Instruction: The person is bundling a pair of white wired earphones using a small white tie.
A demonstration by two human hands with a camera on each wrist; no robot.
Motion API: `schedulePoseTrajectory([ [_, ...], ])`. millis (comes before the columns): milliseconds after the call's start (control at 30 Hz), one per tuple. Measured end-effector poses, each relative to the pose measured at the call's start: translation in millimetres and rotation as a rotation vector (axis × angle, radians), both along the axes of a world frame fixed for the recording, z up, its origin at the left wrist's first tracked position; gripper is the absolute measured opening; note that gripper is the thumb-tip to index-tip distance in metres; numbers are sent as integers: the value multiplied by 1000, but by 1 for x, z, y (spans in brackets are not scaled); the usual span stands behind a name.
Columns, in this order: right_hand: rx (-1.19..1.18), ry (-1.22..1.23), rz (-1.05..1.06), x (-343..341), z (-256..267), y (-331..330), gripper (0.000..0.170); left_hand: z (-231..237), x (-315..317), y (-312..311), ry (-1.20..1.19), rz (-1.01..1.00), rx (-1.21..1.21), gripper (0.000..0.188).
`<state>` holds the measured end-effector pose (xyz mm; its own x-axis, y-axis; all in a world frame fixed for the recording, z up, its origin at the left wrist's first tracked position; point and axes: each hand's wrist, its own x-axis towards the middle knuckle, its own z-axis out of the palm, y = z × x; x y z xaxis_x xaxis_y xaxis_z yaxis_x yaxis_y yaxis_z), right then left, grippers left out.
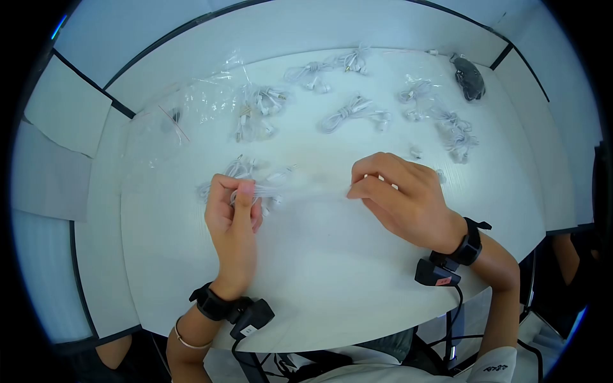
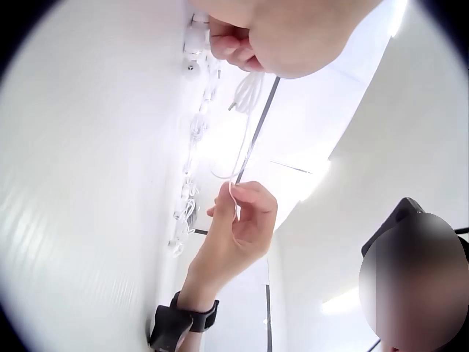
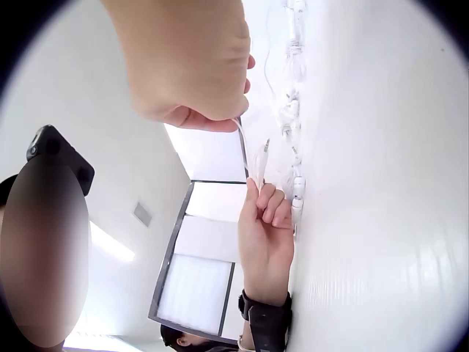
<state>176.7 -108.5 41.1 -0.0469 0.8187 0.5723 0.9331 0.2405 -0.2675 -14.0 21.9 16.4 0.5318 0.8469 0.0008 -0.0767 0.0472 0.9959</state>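
Observation:
In the head view my left hand (image 1: 233,220) pinches a folded bundle of white earphone cable (image 1: 267,190) between thumb and fingers. From the right wrist view, a metal-tipped plug (image 3: 265,149) sticks up out of that grip. My right hand (image 1: 408,199), curled at the right, pinches a thin strand of the same cable, seen in the left wrist view as a white strand (image 2: 244,139) running between both hands. Below and behind the left hand lies another coiled earphone cable (image 1: 239,167) on the white table (image 1: 332,268).
Several bundled white earphones (image 1: 350,113) lie across the far half of the table. Clear plastic bags (image 1: 207,96) spread at the far left. A dark grey pouch-like object (image 1: 469,80) sits at the far right. Low white partitions (image 1: 306,32) surround the table's back and sides.

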Motion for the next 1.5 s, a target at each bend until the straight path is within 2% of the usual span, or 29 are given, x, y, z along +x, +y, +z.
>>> schedulePoseTrajectory([
  [167,-26,-8,-38,6,4,0,19,1,0,6,-8,42,-14,21],
  [300,-246,5,82,12,-2,0,23,1,1,5,-19,56,-20,21],
  [433,-311,74,141,8,-9,1,16,1,-1,5,-29,65,-14,22],
  [533,-292,70,159,8,1,0,15,1,-1,5,-37,66,-18,22],
  [633,-265,54,69,12,-8,1,14,3,-1,5,-35,70,-17,21],
  [733,-363,132,9,14,-8,2,19,3,-1,4,-39,52,-3,21],
  [933,-198,296,-39,8,-16,3,31,2,-1,4,-43,63,-4,21],
  [1033,-237,260,33,9,-22,3,29,3,0,3,-37,58,1,21],
  [1100,-381,308,92,11,-16,2,21,1,-1,3,-51,55,23,19],
  [1167,-384,311,181,9,-15,3,15,1,0,3,-58,59,34,19],
  [1300,-445,866,211,0,-11,1,11,3,3,3,-67,92,17,22],
  [1367,-560,1006,162,5,1,-1,13,2,6,5,-89,90,0,23],
  [1500,-628,891,104,30,8,-3,12,3,11,8,-90,90,-13,22],
])
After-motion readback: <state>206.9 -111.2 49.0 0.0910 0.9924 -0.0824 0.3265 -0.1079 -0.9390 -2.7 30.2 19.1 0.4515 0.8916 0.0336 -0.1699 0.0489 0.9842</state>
